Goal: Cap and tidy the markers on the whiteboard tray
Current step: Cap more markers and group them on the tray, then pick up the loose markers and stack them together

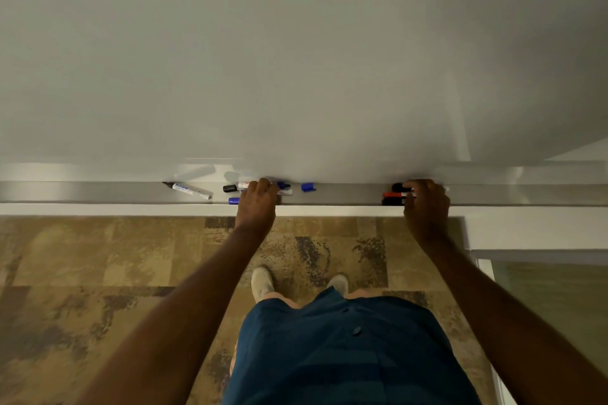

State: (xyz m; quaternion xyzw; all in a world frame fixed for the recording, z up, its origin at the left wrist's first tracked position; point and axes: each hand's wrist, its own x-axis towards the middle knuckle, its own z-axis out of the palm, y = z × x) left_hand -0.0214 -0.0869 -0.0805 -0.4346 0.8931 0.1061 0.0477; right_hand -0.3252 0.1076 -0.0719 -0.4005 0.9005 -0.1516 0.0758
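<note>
A long grey tray (98, 192) runs along the bottom of the whiteboard. An uncapped white marker with a black tip (189, 190) lies at its left. A loose black cap (230, 188) and a blue cap (308, 187) lie apart on the tray. My left hand (258, 199) curls down over a cluster of white and blue markers (284, 188); another blue piece (234, 200) shows beside its wrist. My right hand (426, 204) rests its fingers on a stack of capped markers, black (398, 187) above red (392, 195).
The whiteboard (296, 59) fills the upper view. A white ledge (98, 209) fronts the tray. Patterned brown carpet (82, 273) and my shoes (262, 283) lie below. A glass panel with a white frame (543, 289) stands at the right.
</note>
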